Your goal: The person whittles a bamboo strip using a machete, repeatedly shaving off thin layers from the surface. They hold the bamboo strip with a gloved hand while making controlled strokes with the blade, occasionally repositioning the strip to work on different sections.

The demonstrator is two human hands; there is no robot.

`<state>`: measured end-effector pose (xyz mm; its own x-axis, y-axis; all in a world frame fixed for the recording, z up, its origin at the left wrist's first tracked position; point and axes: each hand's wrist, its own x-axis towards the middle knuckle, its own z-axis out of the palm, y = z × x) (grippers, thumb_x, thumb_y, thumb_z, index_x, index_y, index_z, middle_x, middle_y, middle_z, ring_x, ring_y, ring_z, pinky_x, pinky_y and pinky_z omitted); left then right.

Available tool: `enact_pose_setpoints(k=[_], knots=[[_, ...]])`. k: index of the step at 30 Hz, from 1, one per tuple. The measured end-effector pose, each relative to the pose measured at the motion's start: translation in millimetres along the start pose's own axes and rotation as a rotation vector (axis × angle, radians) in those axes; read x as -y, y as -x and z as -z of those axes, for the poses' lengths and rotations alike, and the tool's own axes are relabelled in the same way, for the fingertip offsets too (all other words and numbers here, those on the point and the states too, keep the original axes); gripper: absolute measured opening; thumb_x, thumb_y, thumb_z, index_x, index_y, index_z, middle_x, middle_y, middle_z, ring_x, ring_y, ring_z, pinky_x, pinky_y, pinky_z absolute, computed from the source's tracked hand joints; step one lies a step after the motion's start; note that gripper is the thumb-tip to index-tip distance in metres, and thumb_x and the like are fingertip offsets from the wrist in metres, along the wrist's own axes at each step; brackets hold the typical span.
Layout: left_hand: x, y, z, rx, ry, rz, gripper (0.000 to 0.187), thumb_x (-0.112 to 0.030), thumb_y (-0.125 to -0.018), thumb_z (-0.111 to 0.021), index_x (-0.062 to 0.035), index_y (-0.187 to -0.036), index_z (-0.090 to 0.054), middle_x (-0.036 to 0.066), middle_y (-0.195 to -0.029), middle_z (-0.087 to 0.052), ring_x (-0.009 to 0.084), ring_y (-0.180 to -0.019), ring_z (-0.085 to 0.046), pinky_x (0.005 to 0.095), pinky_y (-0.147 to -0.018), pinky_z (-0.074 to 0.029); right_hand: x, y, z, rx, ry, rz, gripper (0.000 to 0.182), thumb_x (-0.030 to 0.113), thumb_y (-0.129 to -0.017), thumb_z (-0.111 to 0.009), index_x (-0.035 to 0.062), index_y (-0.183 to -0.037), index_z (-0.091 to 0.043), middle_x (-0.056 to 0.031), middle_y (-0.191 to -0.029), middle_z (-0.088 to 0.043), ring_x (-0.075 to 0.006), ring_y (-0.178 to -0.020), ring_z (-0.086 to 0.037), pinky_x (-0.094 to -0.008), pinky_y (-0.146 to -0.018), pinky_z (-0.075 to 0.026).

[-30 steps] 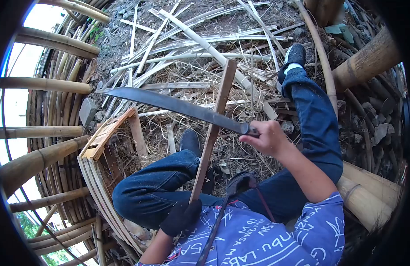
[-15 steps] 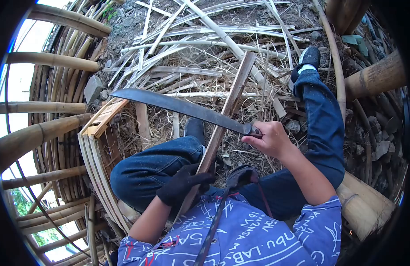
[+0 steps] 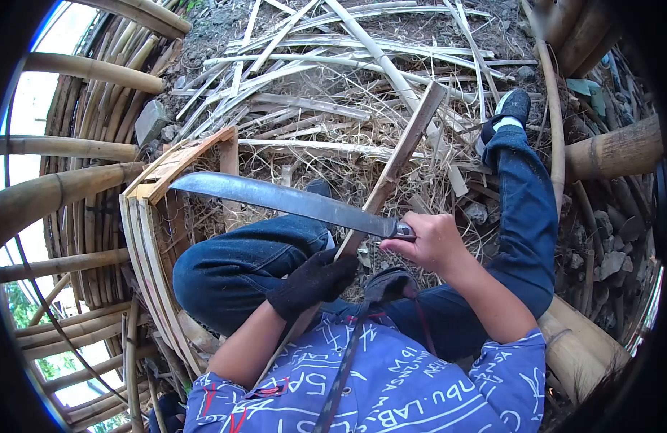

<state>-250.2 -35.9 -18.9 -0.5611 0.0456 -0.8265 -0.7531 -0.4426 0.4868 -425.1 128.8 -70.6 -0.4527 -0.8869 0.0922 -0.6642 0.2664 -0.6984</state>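
My left hand (image 3: pixel 315 283), in a black glove, is closed around the lower part of a long bamboo strip (image 3: pixel 397 167), which slants up to the right over my lap. My bare right hand (image 3: pixel 431 244) grips the handle of a long machete (image 3: pixel 283 198). The dark blade points left and lies across the strip, just above my gloved hand. Whether the edge touches the strip I cannot tell. The strip's lower end runs under my left forearm towards my shirt.
Split bamboo strips (image 3: pixel 312 108) litter the ground ahead. On the left stand a curved bundle of slats (image 3: pixel 149 252) and a wall of bamboo poles (image 3: pixel 95 148). A thick pole (image 3: pixel 615 151) and stones (image 3: pixel 609 263) are on the right. My bent legs frame the work.
The machete has moved lower along the strip, towards my gloved hand, which has shifted up and right. The strip's top end has swung right.
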Motion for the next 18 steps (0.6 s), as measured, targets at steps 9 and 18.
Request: enact_pose_setpoints(k=[9,18], knots=[[20.9,-7.1,-9.0,-0.274,-0.407,-0.254,0.043,-0.040,-0.099,-0.045,0.0004,-0.097,-0.057,-0.001,-0.070,-0.051,0.0090,-0.065,-0.044,0.0270,-0.060,-0.039,-3.2,3.9,4.5,-0.013,0.133,-0.026,0.057,0.061,-0.077,-0.064,0.0056,-0.067,-0.055,-0.0087,-0.057,-0.057,-0.0286,-0.054,-0.062,-0.0383,-0.049,-0.049],[21.8,17.6,-13.2,-0.332,-0.473,-0.291,0.039,-0.035,-0.100,-0.043,0.0007,-0.095,-0.058,0.006,-0.065,-0.051,0.0157,-0.061,-0.048,0.0335,-0.058,-0.039,-1.6,-2.9,26.4,0.071,-0.291,-0.295,0.062,0.064,-0.074,-0.066,0.0015,-0.074,-0.067,-0.0151,-0.056,-0.058,-0.0343,-0.057,-0.063,-0.0410,-0.054,-0.050]])
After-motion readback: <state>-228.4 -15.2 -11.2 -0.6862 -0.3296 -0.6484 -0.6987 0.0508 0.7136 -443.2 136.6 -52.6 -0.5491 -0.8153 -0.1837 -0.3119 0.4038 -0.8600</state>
